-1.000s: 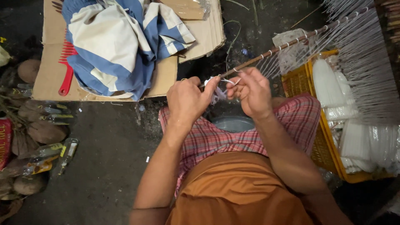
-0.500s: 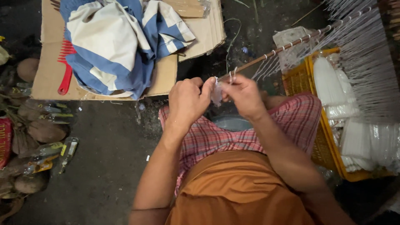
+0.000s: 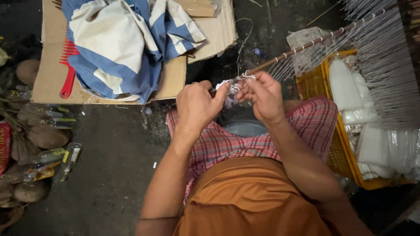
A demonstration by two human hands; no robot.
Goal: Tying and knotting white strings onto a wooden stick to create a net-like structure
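Note:
A thin brown stick (image 3: 306, 45) runs from my hands up to the right, with many white strands (image 3: 376, 65) hanging from it in a row. My left hand (image 3: 197, 105) pinches the near end of the stick. Close beside it, my right hand (image 3: 262, 96) holds a bunch of white thread (image 3: 230, 89) wound at that same end. Both hands hover over my lap, which is covered by a red checked cloth (image 3: 227, 144).
A yellow crate (image 3: 339, 157) of white bundles stands at my right. Flattened cardboard (image 3: 48, 74) lies ahead with a blue and white cloth (image 3: 118, 43) and a red comb (image 3: 68, 72) on it. Small bottles (image 3: 70, 157) and brown husks (image 3: 43, 136) lie at left. A grey bowl (image 3: 245, 128) sits between my knees.
My hands have drawn closer together at the stick's end. The loose thread stretched between them a second ago is now bunched against the stick.

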